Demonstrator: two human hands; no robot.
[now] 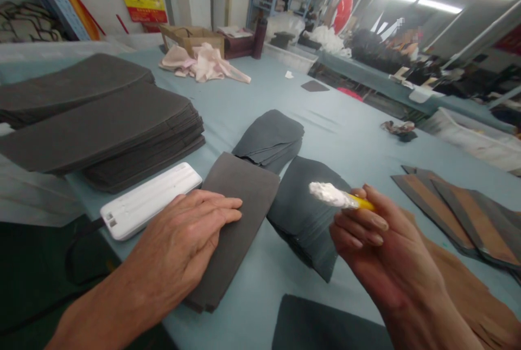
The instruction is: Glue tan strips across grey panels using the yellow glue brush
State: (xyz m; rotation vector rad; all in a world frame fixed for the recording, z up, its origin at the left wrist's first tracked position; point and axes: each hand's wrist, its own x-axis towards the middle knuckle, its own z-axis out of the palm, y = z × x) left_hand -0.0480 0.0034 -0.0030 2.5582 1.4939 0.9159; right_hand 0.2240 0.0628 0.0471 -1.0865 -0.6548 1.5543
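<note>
My left hand (195,225) lies flat, fingers stretched out, on a narrow stack of dark grey-brown cut pieces (240,192). Beside its wrist is a white, flat, elongated case (150,198) with a cable, perhaps a power strip. My right hand (370,230) is closed around a yellow-handled brush (345,197), held up in the air. Thick white paste coats the brush's tip. Below and left of the brush a fanned stack of dark green-grey pieces (301,203) rests on the table. Another fanned stack (271,135) lies behind it, and a dark sheet (321,325) is at the near edge.
Tall stacks of large dark pieces (106,127) stand at the left. Brown-striped pieces (468,209) and brown material (456,274) lie at the right on the blue-covered table (345,127). A cardboard box (191,40) and pink cloth (203,62) sit at the back. A person (402,40) is far off.
</note>
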